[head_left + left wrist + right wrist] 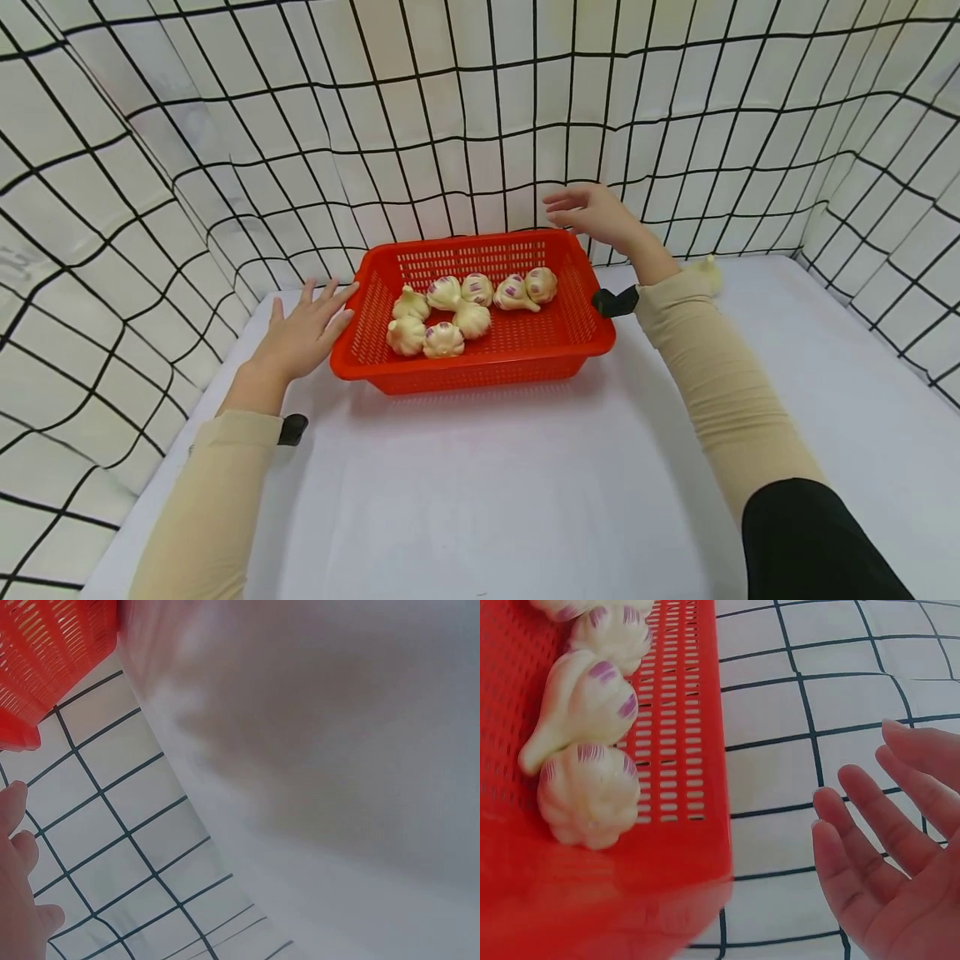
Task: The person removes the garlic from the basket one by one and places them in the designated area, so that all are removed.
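Note:
A red plastic basket (480, 373) with slotted walls holds several garlic bulbs (444, 340), mostly gathered in its left and back part. Purple streaks mark some of the bulbs in the right wrist view, where a bulb (589, 796) lies close to the basket wall. My left hand (303, 333) is at the basket's left side, fingers spread, fingertips by the rim; whether they touch it I cannot tell. Past the back right corner my right hand (592, 218) hovers with relaxed fingers, apart from the basket and holding nothing.
Another garlic bulb (711, 273) lies on the white table (480, 483) to the right, partly hidden behind the right sleeve. Black grid netting (480, 133) over white sheeting walls in the back and both sides.

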Tool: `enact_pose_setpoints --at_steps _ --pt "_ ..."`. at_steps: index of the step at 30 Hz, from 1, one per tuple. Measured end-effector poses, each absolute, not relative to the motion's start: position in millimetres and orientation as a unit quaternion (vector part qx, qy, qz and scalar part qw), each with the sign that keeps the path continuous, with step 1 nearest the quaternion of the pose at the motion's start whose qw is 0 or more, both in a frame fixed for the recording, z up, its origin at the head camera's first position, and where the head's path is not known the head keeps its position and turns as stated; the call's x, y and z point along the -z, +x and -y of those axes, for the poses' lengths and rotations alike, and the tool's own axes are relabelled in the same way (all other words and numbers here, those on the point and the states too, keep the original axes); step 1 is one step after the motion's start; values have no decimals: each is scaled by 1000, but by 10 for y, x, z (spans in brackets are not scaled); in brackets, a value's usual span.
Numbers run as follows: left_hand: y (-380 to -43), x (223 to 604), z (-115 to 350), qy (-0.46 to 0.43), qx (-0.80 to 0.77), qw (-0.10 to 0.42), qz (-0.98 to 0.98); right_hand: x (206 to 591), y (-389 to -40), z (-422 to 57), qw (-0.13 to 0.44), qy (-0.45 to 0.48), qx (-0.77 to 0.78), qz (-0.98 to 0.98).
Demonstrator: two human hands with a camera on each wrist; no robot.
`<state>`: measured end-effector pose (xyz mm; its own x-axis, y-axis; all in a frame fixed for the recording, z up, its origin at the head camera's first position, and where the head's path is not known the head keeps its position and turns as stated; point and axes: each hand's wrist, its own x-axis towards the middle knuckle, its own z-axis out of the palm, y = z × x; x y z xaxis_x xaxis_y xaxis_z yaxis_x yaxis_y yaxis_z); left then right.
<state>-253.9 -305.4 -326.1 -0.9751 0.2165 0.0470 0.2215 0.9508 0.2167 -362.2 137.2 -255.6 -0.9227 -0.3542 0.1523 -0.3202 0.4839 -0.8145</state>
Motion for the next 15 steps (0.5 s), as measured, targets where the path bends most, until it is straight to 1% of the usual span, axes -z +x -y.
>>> enact_pose_setpoints --at_steps 5,8,15 --pt "-2544 3246 3055 -111 112 12 987 2580 -3679 -1215 28 -185 453 -872" --pt "-2542 3239 3057 -112 112 13 987 2620 -3716 -1118 46 -179 432 -883" --pt "-2532 3249 3053 -113 111 10 987 2730 -3777 -952 74 -195 374 -904"
